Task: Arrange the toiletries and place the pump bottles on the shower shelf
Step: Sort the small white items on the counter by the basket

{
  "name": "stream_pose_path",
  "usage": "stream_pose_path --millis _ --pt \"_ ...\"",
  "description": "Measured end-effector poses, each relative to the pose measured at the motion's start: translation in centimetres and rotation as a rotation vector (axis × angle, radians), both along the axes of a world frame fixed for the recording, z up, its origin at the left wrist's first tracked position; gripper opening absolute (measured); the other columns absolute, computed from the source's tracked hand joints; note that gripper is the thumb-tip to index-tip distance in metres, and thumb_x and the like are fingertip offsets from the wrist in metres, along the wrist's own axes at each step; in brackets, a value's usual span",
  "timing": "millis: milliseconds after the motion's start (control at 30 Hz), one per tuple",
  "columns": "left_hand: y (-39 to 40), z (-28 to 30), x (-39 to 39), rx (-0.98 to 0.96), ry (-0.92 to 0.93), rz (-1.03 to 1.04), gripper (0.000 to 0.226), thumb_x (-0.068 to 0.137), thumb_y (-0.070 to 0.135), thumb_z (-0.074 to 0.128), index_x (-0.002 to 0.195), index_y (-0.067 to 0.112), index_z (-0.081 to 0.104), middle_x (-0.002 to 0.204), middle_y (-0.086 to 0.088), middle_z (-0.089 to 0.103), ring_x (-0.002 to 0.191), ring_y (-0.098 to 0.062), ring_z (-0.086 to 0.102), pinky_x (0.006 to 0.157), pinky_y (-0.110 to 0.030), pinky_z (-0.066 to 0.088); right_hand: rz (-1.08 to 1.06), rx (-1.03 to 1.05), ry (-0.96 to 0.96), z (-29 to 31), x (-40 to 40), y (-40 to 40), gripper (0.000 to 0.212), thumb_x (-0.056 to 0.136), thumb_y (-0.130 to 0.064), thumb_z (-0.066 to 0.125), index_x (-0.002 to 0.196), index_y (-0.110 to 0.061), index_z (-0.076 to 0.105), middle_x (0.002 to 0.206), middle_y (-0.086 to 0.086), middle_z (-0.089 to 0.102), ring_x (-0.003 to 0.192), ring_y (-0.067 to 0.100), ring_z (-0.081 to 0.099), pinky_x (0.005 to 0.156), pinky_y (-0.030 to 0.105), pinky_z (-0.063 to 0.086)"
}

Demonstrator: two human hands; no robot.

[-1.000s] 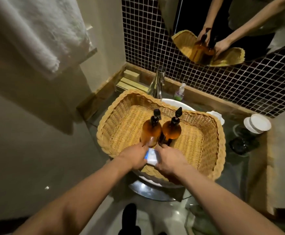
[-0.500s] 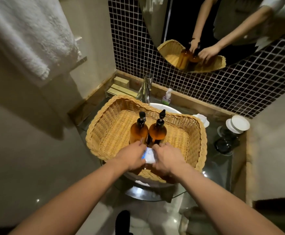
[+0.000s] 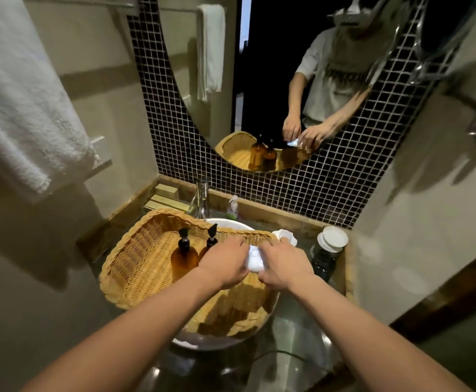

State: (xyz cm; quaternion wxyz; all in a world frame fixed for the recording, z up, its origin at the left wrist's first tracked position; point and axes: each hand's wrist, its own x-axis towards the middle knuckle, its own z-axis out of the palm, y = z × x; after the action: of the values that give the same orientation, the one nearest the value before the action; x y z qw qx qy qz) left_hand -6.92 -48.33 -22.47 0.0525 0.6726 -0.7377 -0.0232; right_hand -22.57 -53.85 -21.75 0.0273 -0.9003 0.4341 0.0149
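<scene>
Both hands, left [image 3: 225,265] and right [image 3: 283,267], pinching small white packet [image 3: 255,258] above woven wicker basket [image 3: 146,267], probably sorting it; two amber pump bottles [image 3: 185,257] standing inside basket.

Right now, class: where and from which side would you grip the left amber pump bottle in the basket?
Probably round the wide body of the left amber pump bottle, coming from its left: it stands upright, its pump head is narrow, and the second bottle crowds its right.

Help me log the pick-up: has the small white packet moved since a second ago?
Yes. Both hands have carried the white packet from the basket's near rim, in front of the amber pump bottles, to their right, nearer its far-right corner.
</scene>
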Motion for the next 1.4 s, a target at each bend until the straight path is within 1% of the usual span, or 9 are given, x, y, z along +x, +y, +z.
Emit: stream_pose_path --millis 200,400,533,667,800,933,1067,1200,1400 --pt "-4.8 2.0 -0.8 -0.051 -0.075 -0.055 0.027 0.088 0.033 0.060 0.109 0.016 0.057 0.108 -0.004 0.053 0.096 -0.023 0.054 0.072 -0.035 0.046 -0.064 -0.037 -0.066 0.8 -0.9 -3.9 0.053 0.078 -0.040 0.068 0.126 -0.026 0.052 0.121 -0.001 0.059 0.112 0.020 0.051 0.083 0.036 0.051" --pt "-12.1 3.3 0.6 -0.007 -0.120 -0.095 0.024 0.089 0.028 0.059 0.109 0.014 0.056 0.111 -0.005 0.055 0.102 -0.024 0.056 0.088 -0.042 0.046 -0.072 -0.062 -0.111 1.1 0.5 -10.4 0.050 0.078 -0.052 0.067 0.119 -0.028 0.052 0.114 -0.005 0.061 0.104 0.018 0.052 0.079 0.038 0.053" --pt "-17.9 2.9 2.9 0.048 -0.140 -0.147 0.029 0.089 0.031 0.059 0.113 0.013 0.056 0.113 -0.005 0.055 0.102 -0.025 0.057 0.083 -0.041 0.049 -0.094 -0.065 -0.064 0.6 2.3 -15.5 0.055 0.080 -0.057 0.064 0.126 -0.030 0.051 0.113 -0.006 0.062 0.102 0.019 0.052 0.075 0.039 0.053" --pt "-22.6 0.0 5.0 0.160 -0.186 -0.193 0.031 0.092 0.033 0.054 0.115 0.011 0.059 0.117 -0.007 0.055 0.105 -0.027 0.056 0.087 -0.043 0.051 -0.126 0.007 -0.071 -1.9 4.2 -19.5 0.050 0.080 -0.052 0.068 0.118 -0.026 0.048 0.112 -0.002 0.062 0.103 0.021 0.052 0.074 0.039 0.051" --pt "-26.2 -4.0 6.8 0.273 -0.211 -0.262 0.042 0.096 0.036 0.050 0.127 0.009 0.056 0.133 -0.010 0.050 0.116 -0.031 0.053 0.093 -0.047 0.047 -0.121 0.033 -0.031 -5.5 6.1 -23.1 0.054 0.079 -0.051 0.073 0.120 -0.025 0.049 0.114 -0.002 0.063 0.102 0.021 0.054 0.068 0.036 0.043" --pt "-28.8 -7.5 7.9 0.336 -0.161 -0.296 0.043 0.095 0.035 0.050 0.128 0.008 0.056 0.131 -0.008 0.051 0.118 -0.029 0.051 0.088 -0.047 0.044 -0.110 0.047 0.028 -9.3 7.2 -25.8 0.054 0.078 -0.052 0.068 0.120 -0.023 0.049 0.111 0.002 0.065 0.099 0.024 0.057 0.074 0.038 0.047" --pt "-30.3 -10.8 8.3 0.439 -0.068 -0.354 0.040 0.093 0.029 0.052 0.127 0.009 0.054 0.136 -0.010 0.047 0.119 -0.031 0.050 0.096 -0.047 0.044 -0.137 0.128 0.050 -12.3 7.7 -27.4 0.054 0.081 -0.052 0.068 0.124 -0.025 0.049 0.117 0.000 0.064 0.111 0.023 0.056 0.083 0.037 0.050" --pt "-31.5 -12.9 8.4 0.419 -0.054 -0.398 0.043 0.097 0.032 0.048 0.138 0.018 0.050 0.141 -0.007 0.045 0.120 -0.029 0.049 0.094 -0.043 0.044 -0.140 0.263 0.073 -13.6 8.1 -28.5 0.041 0.087 -0.040 0.064 0.124 -0.025 0.054 0.126 0.003 0.057 0.121 0.024 0.051 0.095 0.040 0.046" --pt "-31.8 -14.8 8.7 0.485 -0.104 -0.401 0.041 0.098 0.032 0.047 0.136 0.017 0.056 0.138 -0.007 0.050 0.118 -0.028 0.050 0.098 -0.041 0.040 -0.093 0.297 0.098 -15.3 8.7 -28.4 0.033 0.096 -0.020 0.057 0.129 -0.025 0.056 0.129 0.004 0.056 0.117 0.024 0.057 0.091 0.041 0.052"
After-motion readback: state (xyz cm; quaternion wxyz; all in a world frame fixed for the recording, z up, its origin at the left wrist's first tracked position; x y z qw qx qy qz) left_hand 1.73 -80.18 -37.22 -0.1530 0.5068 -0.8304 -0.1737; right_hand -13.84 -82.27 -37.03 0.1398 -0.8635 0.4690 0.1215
